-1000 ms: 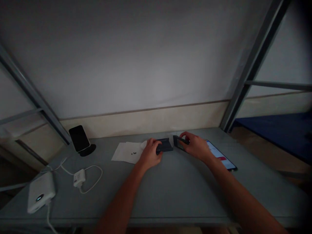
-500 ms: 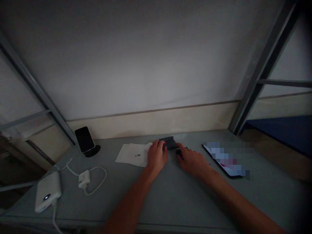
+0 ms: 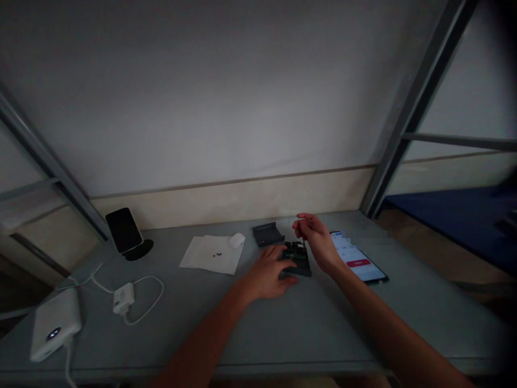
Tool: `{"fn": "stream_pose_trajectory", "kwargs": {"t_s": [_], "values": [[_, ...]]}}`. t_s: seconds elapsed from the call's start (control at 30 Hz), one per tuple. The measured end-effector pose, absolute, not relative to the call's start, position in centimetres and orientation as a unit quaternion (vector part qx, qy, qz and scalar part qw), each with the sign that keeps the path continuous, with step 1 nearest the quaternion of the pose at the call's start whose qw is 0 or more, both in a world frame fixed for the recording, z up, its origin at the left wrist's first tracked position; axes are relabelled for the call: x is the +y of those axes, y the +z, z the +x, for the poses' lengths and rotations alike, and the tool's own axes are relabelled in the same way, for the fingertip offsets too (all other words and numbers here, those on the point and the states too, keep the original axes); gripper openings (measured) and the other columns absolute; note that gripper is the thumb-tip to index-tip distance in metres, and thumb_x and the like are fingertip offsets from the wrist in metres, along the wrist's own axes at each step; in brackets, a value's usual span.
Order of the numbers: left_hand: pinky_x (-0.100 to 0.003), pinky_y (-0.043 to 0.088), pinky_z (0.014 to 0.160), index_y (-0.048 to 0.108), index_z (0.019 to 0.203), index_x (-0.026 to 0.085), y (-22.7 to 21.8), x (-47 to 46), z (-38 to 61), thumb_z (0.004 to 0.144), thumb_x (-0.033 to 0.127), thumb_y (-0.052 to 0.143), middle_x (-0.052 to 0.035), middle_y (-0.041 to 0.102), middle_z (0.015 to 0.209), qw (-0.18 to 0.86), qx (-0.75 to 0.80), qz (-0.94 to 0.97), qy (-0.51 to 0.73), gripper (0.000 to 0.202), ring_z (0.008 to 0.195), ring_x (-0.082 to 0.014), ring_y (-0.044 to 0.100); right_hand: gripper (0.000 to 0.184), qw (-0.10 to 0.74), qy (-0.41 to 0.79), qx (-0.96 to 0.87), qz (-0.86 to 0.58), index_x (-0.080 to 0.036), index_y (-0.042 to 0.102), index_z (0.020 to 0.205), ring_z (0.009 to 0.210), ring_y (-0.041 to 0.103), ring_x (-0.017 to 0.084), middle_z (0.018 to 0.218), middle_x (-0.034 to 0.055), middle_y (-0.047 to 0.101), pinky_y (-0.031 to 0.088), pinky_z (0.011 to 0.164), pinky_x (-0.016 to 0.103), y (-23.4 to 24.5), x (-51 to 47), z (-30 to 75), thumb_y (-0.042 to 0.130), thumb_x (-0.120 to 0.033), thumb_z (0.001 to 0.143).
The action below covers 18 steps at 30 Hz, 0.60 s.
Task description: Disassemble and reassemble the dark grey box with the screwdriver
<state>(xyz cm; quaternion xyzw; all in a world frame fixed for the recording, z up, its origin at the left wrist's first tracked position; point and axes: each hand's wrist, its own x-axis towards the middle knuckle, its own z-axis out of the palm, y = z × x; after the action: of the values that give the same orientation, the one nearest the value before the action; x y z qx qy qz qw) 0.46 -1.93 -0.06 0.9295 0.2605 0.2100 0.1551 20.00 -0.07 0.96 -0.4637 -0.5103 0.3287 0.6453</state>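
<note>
A small dark housing with a green circuit board (image 3: 299,252) lies on the grey table. My left hand (image 3: 270,274) reaches over its left side with fingers spread, some of them touching or just above it. Directly above its upper right part is my right hand (image 3: 317,240), raised, with the fingertips pinched together. A thin light piece seems to show at those fingertips, too small to name. Behind my left hand rests a dark slotted cover (image 3: 267,235), apart from the board. Left of it, white paper sheets (image 3: 202,256) bear several tiny dark pieces (image 3: 217,254), possibly screws.
A smooth white object (image 3: 236,240) sits on the paper. At right lies a lit phone (image 3: 359,258). Toward the left are a dark-screened device on a stand (image 3: 124,230), a white adapter with a cable (image 3: 123,298) and a white power bank (image 3: 56,326). Metal posts (image 3: 391,156) flank the table.
My hands have left the dark cover, which now lies by itself. My left hand has moved to the circuit board; my right hand has risen with fingers pinched. The view has shifted right.
</note>
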Motion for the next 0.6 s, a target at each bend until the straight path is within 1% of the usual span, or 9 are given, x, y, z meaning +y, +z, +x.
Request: {"fn": "stream_pose_trajectory", "kwargs": {"t_s": [0.07,0.1,0.2,0.23,0.3,0.37,0.43,0.5,0.6], "values": [[-0.053,0.036,0.115,0.073,0.100,0.024,0.2,-1.2,-0.2,0.081,0.018,0.069,-0.0099,0.050,0.145,0.158,0.255,0.932,0.204,0.021,0.139,-0.0298,0.044,0.037,0.643,0.354,-0.518,-0.438,-0.024,0.051,0.105,0.070,0.061,0.017,0.085,0.0034,0.067,0.048,0.064,0.030,0.7,0.0,19.8,0.053,-0.057,0.090],[-0.053,0.037,0.115,0.072,0.097,0.023,0.4,-0.9,-0.6,0.078,0.012,0.067,-0.0098,0.051,0.145,0.158,0.261,0.930,0.205,0.023,0.138,-0.0299,0.045,0.036,0.644,0.363,-0.522,-0.426,-0.024,0.050,0.103,0.073,0.063,0.018,0.086,0.0039,0.068,0.049,0.066,0.031,0.6,-0.1,19.6,0.054,-0.058,0.090],[-0.049,0.041,0.112,0.071,0.090,0.020,1.4,-0.2,-1.5,0.072,0.003,0.061,-0.0104,0.053,0.143,0.169,0.295,0.917,0.207,0.027,0.132,-0.0292,0.051,0.035,0.646,0.394,-0.529,-0.385,-0.025,0.049,0.097,0.080,0.067,0.019,0.094,0.0052,0.071,0.053,0.074,0.034,0.5,-0.3,18.9,0.058,-0.057,0.089],[-0.046,0.042,0.111,0.070,0.091,0.020,1.6,-0.2,-1.6,0.073,0.004,0.060,-0.0105,0.055,0.141,0.178,0.300,0.913,0.211,0.027,0.129,-0.0281,0.054,0.034,0.642,0.411,-0.530,-0.370,-0.025,0.049,0.096,0.080,0.068,0.019,0.095,0.0050,0.071,0.054,0.076,0.035,0.5,-0.4,18.7,0.060,-0.057,0.089],[-0.043,0.044,0.110,0.068,0.102,0.020,1.9,-0.3,-1.6,0.079,0.009,0.059,-0.0108,0.058,0.135,0.193,0.300,0.906,0.226,0.027,0.125,-0.0262,0.056,0.035,0.632,0.446,-0.533,-0.343,-0.025,0.049,0.094,0.077,0.069,0.018,0.095,0.0037,0.070,0.055,0.076,0.036,0.4,-0.6,18.2,0.064,-0.056,0.087],[-0.045,0.044,0.108,0.063,0.115,0.019,1.8,-0.5,-1.3,0.083,0.021,0.064,-0.0120,0.061,0.128,0.196,0.303,0.902,0.237,0.032,0.122,-0.0274,0.057,0.036,0.628,0.469,-0.532,-0.321,-0.025,0.048,0.093,0.076,0.070,0.018,0.093,0.0021,0.069,0.056,0.077,0.036,0.4,-0.8,17.8,0.066,-0.055,0.086],[-0.047,0.044,0.107,0.058,0.121,0.018,1.3,-0.6,-1.1,0.080,0.029,0.070,-0.0136,0.062,0.125,0.191,0.313,0.899,0.240,0.044,0.121,-0.0297,0.056,0.036,0.631,0.473,-0.533,-0.306,-0.025,0.048,0.093,0.081,0.072,0.019,0.093,0.0015,0.068,0.057,0.080,0.037,0.3,-0.9,17.5,0.067,-0.055,0.086],[-0.047,0.044,0.106,0.057,0.120,0.016,0.8,-0.4,-1.1,0.076,0.024,0.072,-0.0147,0.062,0.124,0.196,0.315,0.897,0.241,0.047,0.120,-0.0300,0.056,0.037,0.634,0.468,-0.536,-0.303,-0.026,0.047,0.093,0.087,0.072,0.020,0.094,0.0018,0.068,0.056,0.084,0.038,0.3,-1.0,17.1,0.067,-0.056,0.086],[-0.044,0.046,0.104,0.055,0.118,0.016,0.2,0.2,-1.4,0.071,0.011,0.066,-0.0140,0.061,0.123,0.229,0.317,0.888,0.243,0.048,0.116,-0.0279,0.057,0.038,0.628,0.460,-0.545,-0.313,-0.026,0.046,0.094,0.093,0.072,0.023,0.095,0.0031,0.069,0.056,0.087,0.040,0.3,-1.2,16.6,0.063,-0.059,0.087]]}}
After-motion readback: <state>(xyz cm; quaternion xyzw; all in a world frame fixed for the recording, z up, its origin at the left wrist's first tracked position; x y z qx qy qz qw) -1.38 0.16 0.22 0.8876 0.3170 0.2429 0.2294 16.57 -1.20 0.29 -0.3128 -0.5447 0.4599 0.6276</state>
